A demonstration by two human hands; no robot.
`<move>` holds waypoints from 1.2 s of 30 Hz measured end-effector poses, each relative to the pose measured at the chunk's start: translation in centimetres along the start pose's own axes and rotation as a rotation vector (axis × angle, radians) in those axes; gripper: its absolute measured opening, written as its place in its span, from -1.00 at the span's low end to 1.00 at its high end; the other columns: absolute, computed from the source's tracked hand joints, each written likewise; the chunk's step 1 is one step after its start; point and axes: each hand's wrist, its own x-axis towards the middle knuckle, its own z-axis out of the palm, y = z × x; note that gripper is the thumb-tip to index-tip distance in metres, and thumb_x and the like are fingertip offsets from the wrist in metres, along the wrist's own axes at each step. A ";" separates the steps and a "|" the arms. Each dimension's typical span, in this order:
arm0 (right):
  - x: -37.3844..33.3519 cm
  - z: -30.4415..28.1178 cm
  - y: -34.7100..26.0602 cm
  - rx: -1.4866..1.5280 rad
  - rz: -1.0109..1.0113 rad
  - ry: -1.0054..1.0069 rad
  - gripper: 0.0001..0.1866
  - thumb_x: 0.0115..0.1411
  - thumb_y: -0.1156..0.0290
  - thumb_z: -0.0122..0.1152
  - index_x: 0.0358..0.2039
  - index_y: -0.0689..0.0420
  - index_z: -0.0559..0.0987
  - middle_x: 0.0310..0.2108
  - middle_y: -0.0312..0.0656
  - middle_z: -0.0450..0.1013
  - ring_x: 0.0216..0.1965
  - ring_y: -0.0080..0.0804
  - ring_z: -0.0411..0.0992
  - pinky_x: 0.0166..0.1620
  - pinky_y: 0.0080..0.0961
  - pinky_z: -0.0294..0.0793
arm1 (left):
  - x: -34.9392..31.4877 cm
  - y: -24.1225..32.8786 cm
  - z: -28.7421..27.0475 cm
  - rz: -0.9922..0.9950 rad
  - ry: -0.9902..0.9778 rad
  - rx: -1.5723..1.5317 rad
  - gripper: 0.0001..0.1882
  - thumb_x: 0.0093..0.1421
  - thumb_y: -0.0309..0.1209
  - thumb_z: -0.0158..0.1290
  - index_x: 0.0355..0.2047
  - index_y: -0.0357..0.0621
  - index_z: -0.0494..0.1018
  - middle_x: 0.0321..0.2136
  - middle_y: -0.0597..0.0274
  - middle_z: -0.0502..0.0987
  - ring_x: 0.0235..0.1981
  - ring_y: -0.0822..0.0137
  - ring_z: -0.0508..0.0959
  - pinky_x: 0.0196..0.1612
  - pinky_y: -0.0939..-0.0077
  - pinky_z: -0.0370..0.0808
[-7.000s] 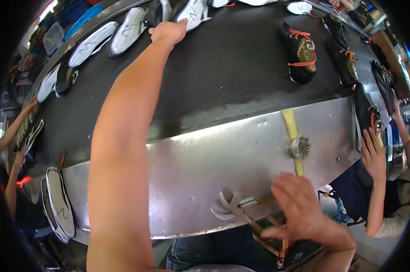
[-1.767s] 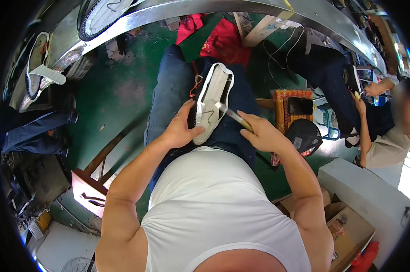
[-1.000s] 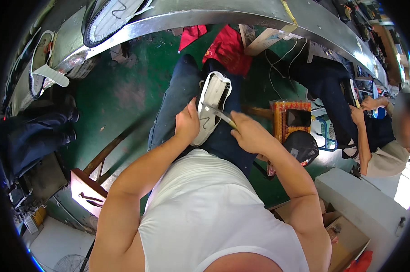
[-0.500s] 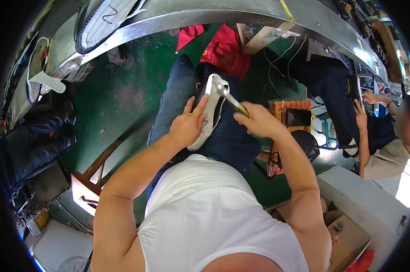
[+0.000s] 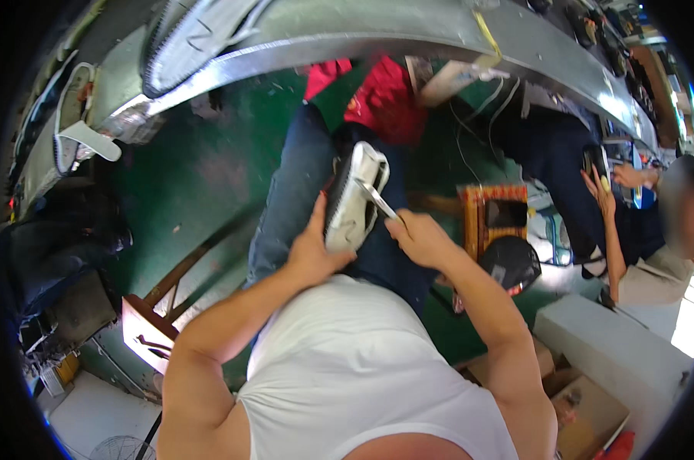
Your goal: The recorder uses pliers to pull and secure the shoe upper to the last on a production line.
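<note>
A white shoe with a dark side rests lengthwise over my thighs, its sole side partly turned up. Around its near end my left hand is closed, the index finger stretched along the shoe's left side. My right hand grips the handle of a hammer from the right. The hammer's metal end lies over the middle of the shoe, apparently touching it; blur hides the exact contact.
A metal bench curves across the far side, with a pale shoe upper on it. Red cloth hangs below. To the right are a red-and-yellow stool, a black cap and a co-worker's hand; a cardboard box stands nearer.
The shoe has shifted nearer and tilted, showing more of its dark side. My left hand has slid to its near end. The hammer has moved from the far end to the middle.
</note>
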 end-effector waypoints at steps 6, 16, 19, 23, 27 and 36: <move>-2.1 4.5 4.3 0.507 -0.005 0.260 -0.61 0.41 0.15 -0.05 -0.14 0.30 0.48 -0.40 -0.14 0.51 -0.45 -0.38 0.50 -0.32 -0.46 0.47 | 1.6 3.9 -4.5 -0.068 -0.212 0.389 0.07 0.01 -0.32 0.30 0.40 -0.04 -0.15 -0.23 -0.31 0.56 -0.20 -0.25 0.58 -0.08 0.08 0.49; -3.3 5.7 5.6 0.938 0.077 0.389 -0.73 0.36 0.27 0.05 -0.10 0.21 0.45 -0.37 -0.26 0.49 -0.43 -0.50 0.46 -0.33 -0.53 0.45 | 7.7 11.4 -8.4 0.315 0.077 -0.432 -0.38 0.02 -0.42 0.38 0.05 -0.27 0.36 -0.26 0.11 0.58 -0.28 0.41 0.58 -0.21 0.50 0.55; -2.5 4.0 6.5 0.554 -0.067 0.391 -0.78 0.30 0.33 0.13 -0.17 0.22 0.47 -0.45 -0.23 0.48 -0.44 -0.47 0.45 -0.30 -0.48 0.45 | 11.3 8.0 -5.6 -0.107 -0.120 -0.138 -0.29 0.00 -0.28 0.38 0.11 -0.32 0.34 -0.17 0.03 0.57 -0.18 0.31 0.57 -0.09 0.44 0.51; -4.2 -1.4 0.8 0.296 0.001 0.113 -0.64 0.25 0.36 0.15 0.02 0.22 0.46 -0.44 -0.04 0.48 -0.39 -0.17 0.47 -0.23 -0.33 0.44 | 6.4 -2.2 -2.7 0.033 -0.237 0.215 -0.01 0.04 -0.14 0.27 0.38 -0.20 0.04 0.11 -0.19 0.40 0.11 -0.04 0.45 0.20 0.27 0.35; -3.7 -3.0 -1.4 0.116 -0.025 -0.208 -0.49 0.23 0.33 0.14 0.16 0.26 0.39 -0.30 0.12 0.50 -0.24 0.06 0.47 -0.12 -0.28 0.45 | 2.1 0.8 -2.1 0.061 0.108 0.299 -0.70 0.21 -0.35 0.12 -0.08 -0.21 0.56 -0.46 -0.10 0.59 -0.47 0.09 0.62 -0.31 0.29 0.52; 0.6 -7.5 -7.0 -0.290 0.179 -0.683 -0.66 0.26 0.23 0.10 -0.26 0.33 0.50 -0.36 0.12 0.54 -0.23 0.05 0.54 -0.14 -0.13 0.48 | 2.2 -1.5 1.7 0.392 0.426 -0.150 -0.78 0.30 -0.35 0.05 -0.36 -0.21 0.60 -0.24 -0.08 0.62 -0.18 0.07 0.63 -0.10 0.35 0.52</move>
